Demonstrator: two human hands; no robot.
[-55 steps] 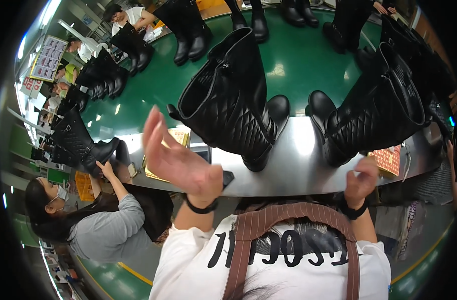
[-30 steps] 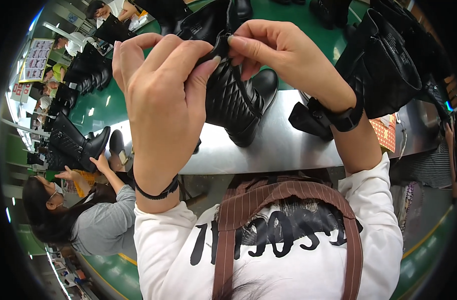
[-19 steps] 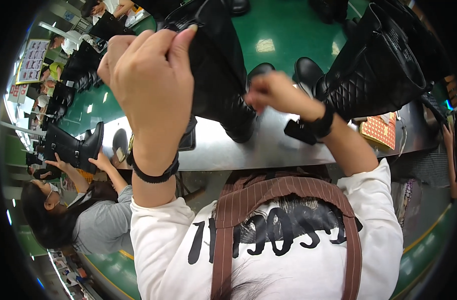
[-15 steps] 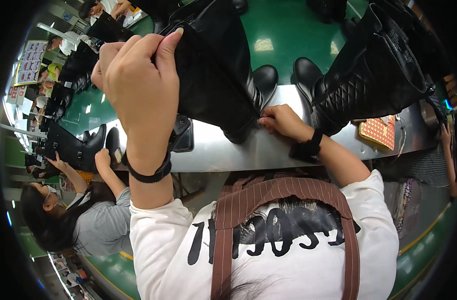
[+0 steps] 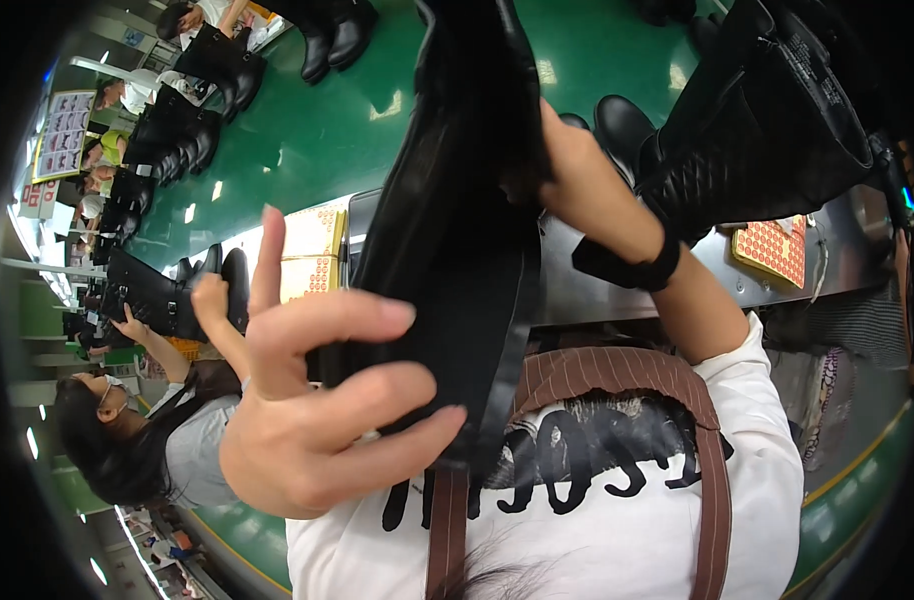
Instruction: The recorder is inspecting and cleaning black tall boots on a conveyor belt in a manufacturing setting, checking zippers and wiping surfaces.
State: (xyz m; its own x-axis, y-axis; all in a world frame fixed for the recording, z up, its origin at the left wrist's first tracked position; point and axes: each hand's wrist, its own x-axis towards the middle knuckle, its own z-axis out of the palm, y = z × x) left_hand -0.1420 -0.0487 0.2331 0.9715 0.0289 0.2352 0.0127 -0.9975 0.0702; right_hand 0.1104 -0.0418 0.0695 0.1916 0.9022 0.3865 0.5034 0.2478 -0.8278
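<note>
Tall black boot lifted close over the metal bench.

The black boot (image 5: 467, 230) now hangs nearer the wearer's chest than a moment ago, its shaft filling the middle. The left hand (image 5: 307, 420) has let go of the shaft top and spreads open, fingertips just brushing the leather. The right hand (image 5: 567, 170), earlier down on the bench (image 5: 617, 295), is up gripping the boot's far side beside the quilted boot (image 5: 767, 130).

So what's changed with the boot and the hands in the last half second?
The tall black boot has tipped toward the wearer. The left hand released its top grip and now spreads its fingers against the shaft; the right hand moved up to hold it. The quilted boot stayed put.
</note>
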